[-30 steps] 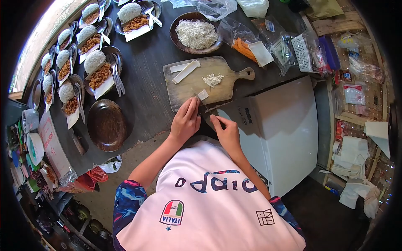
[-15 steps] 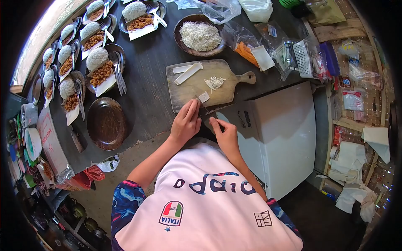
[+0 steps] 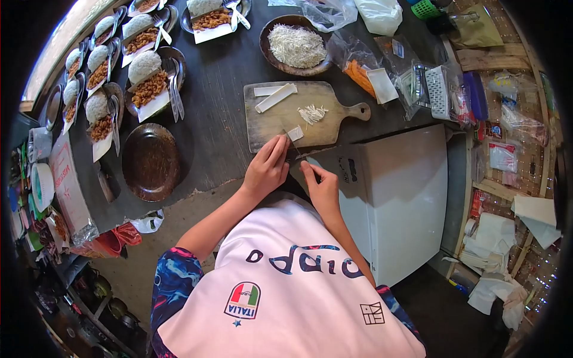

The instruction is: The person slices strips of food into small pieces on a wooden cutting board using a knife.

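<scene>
My right hand (image 3: 320, 184) is closed around the handle end of a thin-bladed knife (image 3: 292, 143), at the near edge of the wooden cutting board (image 3: 325, 98). Beside the blade, my left hand (image 3: 268, 164) presses its fingers together on a small white piece (image 3: 295, 133), partly hidden under the fingertips. A little pile of thin white shreds (image 3: 312, 113) lies on the board. Farther back rest two flat white strips (image 3: 276, 98), one crossing the other. I cannot tell what the white material is.
A dark bowl (image 3: 265, 45) of white shreds stands behind the board. Several plates of rice and brown food (image 3: 149, 88) with cutlery fill the left, near a bare brown plate (image 3: 150, 161). Plastic bags (image 3: 352, 53) lie at the back right; a white chest (image 3: 409, 185) stands right of me.
The view has shifted slightly, so the board and plates sit a bit differently in it. Both hands keep nearly the same hold, with the knife still at the white piece.
</scene>
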The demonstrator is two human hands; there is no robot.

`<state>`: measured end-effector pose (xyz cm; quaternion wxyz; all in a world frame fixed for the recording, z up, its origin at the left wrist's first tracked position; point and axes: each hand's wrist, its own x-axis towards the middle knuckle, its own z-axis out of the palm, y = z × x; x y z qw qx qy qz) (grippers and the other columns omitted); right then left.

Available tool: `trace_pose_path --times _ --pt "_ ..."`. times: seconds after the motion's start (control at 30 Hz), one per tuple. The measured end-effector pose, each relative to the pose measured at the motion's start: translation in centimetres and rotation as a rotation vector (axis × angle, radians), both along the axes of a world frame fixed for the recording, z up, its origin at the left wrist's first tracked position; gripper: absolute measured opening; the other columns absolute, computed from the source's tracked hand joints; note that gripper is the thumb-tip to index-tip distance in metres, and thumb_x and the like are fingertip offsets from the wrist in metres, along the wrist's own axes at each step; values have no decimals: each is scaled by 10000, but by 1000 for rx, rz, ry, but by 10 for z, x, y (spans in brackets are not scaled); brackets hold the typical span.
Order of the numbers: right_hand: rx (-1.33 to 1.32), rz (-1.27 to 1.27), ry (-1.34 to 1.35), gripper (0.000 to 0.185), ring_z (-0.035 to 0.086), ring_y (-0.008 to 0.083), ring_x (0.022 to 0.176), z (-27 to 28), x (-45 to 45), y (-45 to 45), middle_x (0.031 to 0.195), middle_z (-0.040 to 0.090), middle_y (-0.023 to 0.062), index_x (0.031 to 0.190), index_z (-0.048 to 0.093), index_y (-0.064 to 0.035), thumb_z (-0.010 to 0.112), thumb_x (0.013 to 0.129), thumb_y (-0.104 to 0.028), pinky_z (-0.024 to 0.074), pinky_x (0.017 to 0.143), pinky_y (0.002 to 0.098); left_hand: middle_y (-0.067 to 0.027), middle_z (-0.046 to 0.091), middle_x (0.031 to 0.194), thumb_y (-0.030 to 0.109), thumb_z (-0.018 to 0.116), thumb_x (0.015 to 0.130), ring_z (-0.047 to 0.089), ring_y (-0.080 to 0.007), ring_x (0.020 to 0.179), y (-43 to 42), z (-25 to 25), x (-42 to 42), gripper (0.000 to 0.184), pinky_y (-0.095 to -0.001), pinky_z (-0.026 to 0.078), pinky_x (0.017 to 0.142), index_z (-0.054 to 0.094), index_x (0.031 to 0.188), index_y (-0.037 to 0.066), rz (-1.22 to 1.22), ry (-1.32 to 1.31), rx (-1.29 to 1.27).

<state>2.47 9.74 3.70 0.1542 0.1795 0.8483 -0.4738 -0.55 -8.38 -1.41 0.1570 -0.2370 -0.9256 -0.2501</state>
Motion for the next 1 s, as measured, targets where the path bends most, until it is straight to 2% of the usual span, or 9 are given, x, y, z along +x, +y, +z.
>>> trace_pose_path --times 0.27,0.47,0.57,0.77,0.9,1.0 --pt "-7 16 15 490 734 216 819 -1 -5 1 907 787 158 1084 780 13 685 1014 -462 539 765 344 -191 558 1431 145 687 808 542 -306 1347 0 1 -1 583 -373 452 1160 638 1318 -132 3 18 -9" --pt "-46 -2 -41 476 680 144 783 9 -1 2 852 778 119 1073 773 43 698 1020 -424 527 751 311 -188 580 1405 140 685 805 550 -301 1338 -1 3 -2 569 -370 458 1153 647 1304 -132 15 44 -26" --pt "-85 1 40 477 642 108 753 -1 -6 -1 826 768 99 1069 769 56 696 1025 -414 517 725 295 -191 585 1397 144 681 807 557 -299 1329 1 -1 -1 567 -364 464 1148 648 1300 -133 17 41 3" --pt "-73 -26 -51 464 582 91 700 9 -3 1 771 722 48 1064 767 67 704 1026 -391 477 654 280 -198 588 1390 144 678 804 563 -296 1322 -1 4 -3 559 -360 472 1142 651 1283 -142 25 73 -39" --pt "-92 -24 -11 457 548 81 680 11 -8 -3 749 693 27 1053 769 71 709 1025 -382 454 623 274 -194 591 1384 146 680 800 563 -295 1322 -1 5 -2 550 -359 470 1143 659 1268 -143 18 61 -21" --pt "-91 -29 12 456 517 66 658 13 -4 -4 716 653 7 1042 769 74 709 1026 -378 423 588 267 -204 576 1418 106 676 792 559 -322 1343 -2 5 -1 589 -383 485 1142 629 1328 -133 3 32 -21"
